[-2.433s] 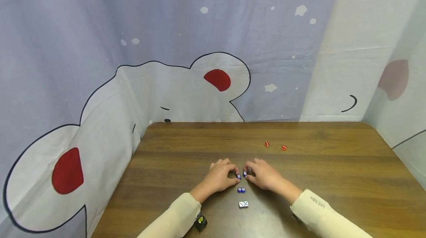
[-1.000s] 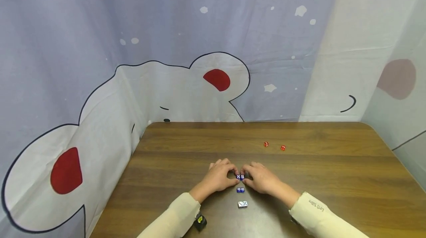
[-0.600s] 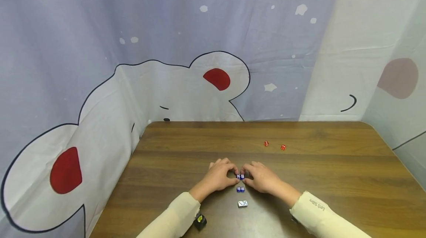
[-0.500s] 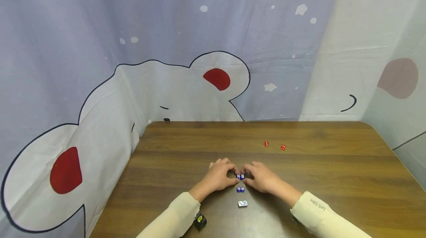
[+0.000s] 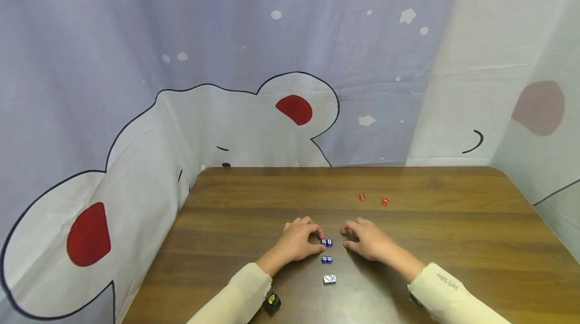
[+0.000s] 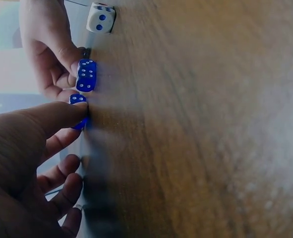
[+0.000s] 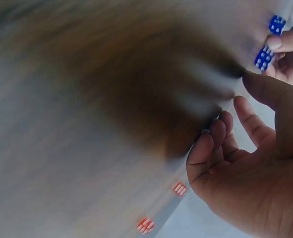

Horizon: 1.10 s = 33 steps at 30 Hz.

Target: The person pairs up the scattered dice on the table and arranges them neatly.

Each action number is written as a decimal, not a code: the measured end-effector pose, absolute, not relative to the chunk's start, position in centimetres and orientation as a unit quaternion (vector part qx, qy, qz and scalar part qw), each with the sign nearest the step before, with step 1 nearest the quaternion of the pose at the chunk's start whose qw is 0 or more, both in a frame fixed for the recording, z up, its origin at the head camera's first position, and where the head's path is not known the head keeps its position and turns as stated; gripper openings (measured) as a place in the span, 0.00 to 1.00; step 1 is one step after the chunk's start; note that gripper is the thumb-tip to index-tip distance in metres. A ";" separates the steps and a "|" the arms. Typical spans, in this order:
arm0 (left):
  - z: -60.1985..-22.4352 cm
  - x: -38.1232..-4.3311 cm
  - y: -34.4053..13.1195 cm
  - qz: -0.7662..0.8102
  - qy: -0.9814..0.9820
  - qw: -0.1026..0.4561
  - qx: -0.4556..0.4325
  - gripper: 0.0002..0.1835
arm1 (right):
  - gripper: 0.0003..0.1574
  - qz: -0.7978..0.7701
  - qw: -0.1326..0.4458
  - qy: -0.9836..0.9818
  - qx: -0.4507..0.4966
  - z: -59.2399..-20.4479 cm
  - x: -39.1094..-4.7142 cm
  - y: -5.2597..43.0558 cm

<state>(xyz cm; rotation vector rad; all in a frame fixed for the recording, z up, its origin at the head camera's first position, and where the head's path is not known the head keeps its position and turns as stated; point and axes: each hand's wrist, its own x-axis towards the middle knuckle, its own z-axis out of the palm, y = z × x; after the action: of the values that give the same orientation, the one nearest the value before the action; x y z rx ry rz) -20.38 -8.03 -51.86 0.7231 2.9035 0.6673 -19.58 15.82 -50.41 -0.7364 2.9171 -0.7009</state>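
Observation:
Midway along the table, my left hand (image 5: 296,241) pinches the left die of a touching pair of dark blue dice (image 5: 329,243) between thumb and forefinger. That pinched blue die (image 6: 78,122) is partly covered by the thumb in the left wrist view. My right hand (image 5: 369,241) hovers just right of the pair, holding nothing, its thumb and fingers apart. Nearer the person lie a second pair of blue dice (image 5: 327,260) and a pair of white dice (image 5: 330,279), each pair side by side. Blue dice (image 7: 263,58) also show beyond the right fingertips in the right wrist view.
Two red dice, a left one (image 5: 361,197) and a right one (image 5: 384,202), lie apart toward the back of the wooden table (image 5: 453,243). A printed curtain (image 5: 371,62) hangs along the back and sides. A black device (image 5: 272,302) sits at the left wrist.
The right hand brought its blue die leftward against the left hand's die, then let go and drew back to the right. The left hand has stayed in place.

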 end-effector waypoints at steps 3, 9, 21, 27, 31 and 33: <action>-51.9 -20.4 -8.1 0.220 0.945 0.039 0.239 0.11 | 0.14 -0.229 0.023 0.946 -0.229 -50.2 -19.6 16.9; -51.8 -20.7 -8.3 0.230 0.939 0.044 0.251 0.12 | 0.14 -0.240 0.025 0.949 -0.201 -50.1 -19.9 19.1; -51.4 -21.8 -7.8 0.243 0.937 0.061 0.244 0.12 | 0.17 -0.230 0.019 0.961 -0.151 -50.4 -21.0 23.4; -51.5 -22.6 -7.2 0.242 0.939 0.062 0.237 0.11 | 0.18 -0.227 0.012 0.966 -0.120 -50.5 -21.9 25.1; -51.5 -23.3 -6.7 0.250 0.938 0.056 0.233 0.10 | 0.19 -0.228 0.011 0.969 -0.097 -50.5 -22.7 26.1; -51.4 -23.8 -6.3 0.250 0.939 0.054 0.230 0.09 | 0.19 -0.229 0.009 0.969 -0.086 -50.4 -23.1 26.4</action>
<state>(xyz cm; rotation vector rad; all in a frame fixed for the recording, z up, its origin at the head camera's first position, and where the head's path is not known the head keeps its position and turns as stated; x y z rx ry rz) -23.77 -6.31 -51.40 0.6990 2.8518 0.7591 -23.10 26.43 -50.43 -0.2694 3.0278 -0.7163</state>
